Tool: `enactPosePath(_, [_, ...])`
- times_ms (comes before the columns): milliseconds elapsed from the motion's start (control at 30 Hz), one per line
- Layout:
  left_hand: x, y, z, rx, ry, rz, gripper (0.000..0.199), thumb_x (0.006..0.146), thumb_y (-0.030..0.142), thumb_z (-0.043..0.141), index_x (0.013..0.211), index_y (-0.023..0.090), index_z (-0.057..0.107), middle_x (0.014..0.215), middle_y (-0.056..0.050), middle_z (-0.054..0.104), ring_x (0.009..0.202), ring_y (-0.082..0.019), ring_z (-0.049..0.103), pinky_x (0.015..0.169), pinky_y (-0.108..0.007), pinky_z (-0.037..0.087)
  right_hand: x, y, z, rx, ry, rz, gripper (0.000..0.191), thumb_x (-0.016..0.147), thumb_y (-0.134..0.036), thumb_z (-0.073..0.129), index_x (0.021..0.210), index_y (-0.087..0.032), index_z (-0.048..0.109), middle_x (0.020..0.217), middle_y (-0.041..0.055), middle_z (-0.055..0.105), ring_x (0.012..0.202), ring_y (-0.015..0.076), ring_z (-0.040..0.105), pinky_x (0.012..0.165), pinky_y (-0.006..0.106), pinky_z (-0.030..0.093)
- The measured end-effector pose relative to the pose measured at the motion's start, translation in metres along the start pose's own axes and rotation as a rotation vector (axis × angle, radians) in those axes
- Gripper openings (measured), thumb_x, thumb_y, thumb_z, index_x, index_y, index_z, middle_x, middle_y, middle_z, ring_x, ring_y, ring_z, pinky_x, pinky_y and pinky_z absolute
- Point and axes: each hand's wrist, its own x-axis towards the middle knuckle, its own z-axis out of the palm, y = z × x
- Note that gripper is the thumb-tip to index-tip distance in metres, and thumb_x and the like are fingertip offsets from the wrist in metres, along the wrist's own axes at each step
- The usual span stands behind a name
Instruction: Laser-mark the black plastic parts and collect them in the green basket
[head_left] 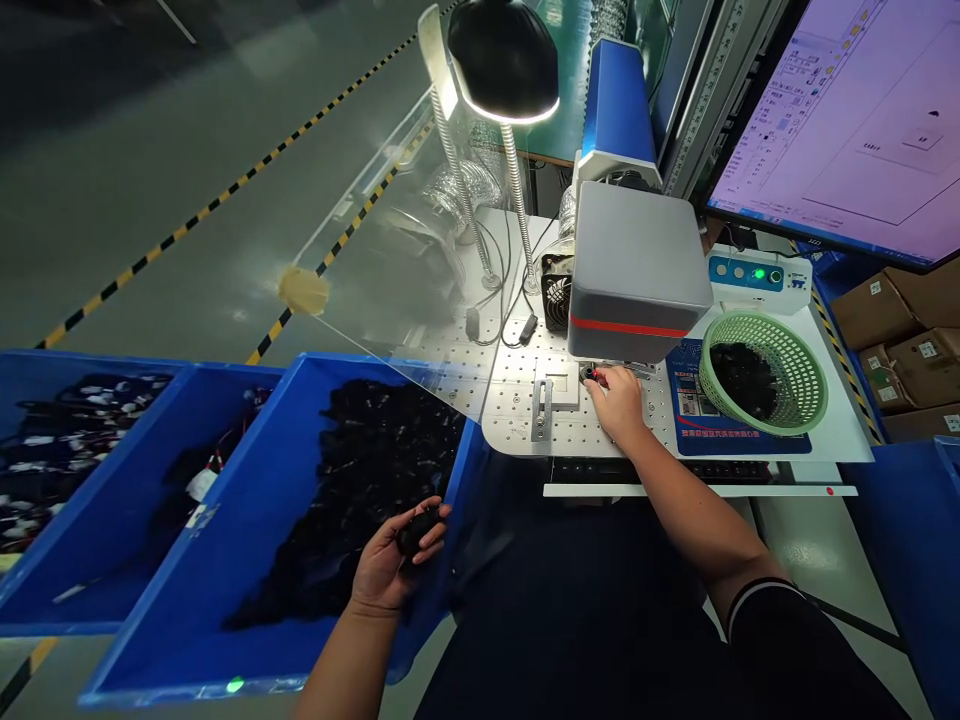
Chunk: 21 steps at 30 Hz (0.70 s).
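Observation:
Over the blue bin [225, 655] of black parts [360, 470], my left hand [394, 560] is curled around a black part [418, 530]. My right hand [616, 400] reaches to the perforated metal plate [510, 400], just below the grey machine head [637, 270]. Its thumb and fingertips are closed on a small dark part with a bit of red [590, 374], beside a metal fixture [559, 385]. The fingers cover some of that part. To the right, a green basket [802, 385] holds black pieces [742, 380].
A lamp [506, 60] and a clear panel [397, 270] stand behind the plate. At the right are a monitor [862, 130], a control box [757, 275] and cardboard boxes [900, 340]. A keyboard [600, 470] lies below the table edge; another blue bin [90, 560] sits far left.

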Motion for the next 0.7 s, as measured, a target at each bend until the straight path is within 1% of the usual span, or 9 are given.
enactPosePath(133, [0.0000,-0.0017,0.0041,0.001,0.037,0.013,0.024,0.084,0.012,0.044,0.094,0.007,0.066,0.084,-0.013,0.060,0.050,-0.007,0.041,0.034,-0.014,0.036,-0.0012,-0.0029,0.0024,-0.024,0.001,0.021,0.018,0.092,-0.030,0.061,0.101,-0.017,0.070,0.096,0.0070,0.067,0.096,0.0246,0.056,0.086,0.037,0.036])
enactPosePath(400, [-0.0029,-0.0017,0.0082,0.000,0.059,0.020,0.025,0.084,0.012,0.043,0.095,0.007,0.065,0.083,-0.013,0.060,0.050,-0.008,0.040,0.034,-0.015,0.036,-0.0034,-0.0056,0.0053,-0.062,0.020,0.045,0.017,0.093,-0.031,0.060,0.096,-0.018,0.070,0.094,0.0082,0.067,0.095,0.0257,0.056,0.085,0.038,0.035])
enactPosePath(600, [-0.0034,-0.0023,0.0078,-0.004,0.051,0.030,0.025,0.083,0.012,0.044,0.096,0.007,0.064,0.086,-0.013,0.060,0.052,-0.008,0.041,0.035,-0.015,0.037,-0.0014,-0.0056,0.0079,-0.044,0.029,0.044,0.017,0.092,-0.031,0.060,0.098,-0.018,0.070,0.094,0.0083,0.066,0.095,0.0257,0.057,0.086,0.040,0.036])
enactPosePath(700, [-0.0034,-0.0024,0.0075,0.002,0.049,0.033,0.025,0.084,0.012,0.044,0.096,0.007,0.065,0.087,-0.013,0.060,0.052,-0.008,0.041,0.035,-0.015,0.037,-0.0045,-0.0043,0.0017,-0.005,0.030,0.049,0.021,0.089,-0.035,0.063,0.101,-0.019,0.069,0.093,0.0079,0.065,0.094,0.0264,0.057,0.085,0.041,0.040])
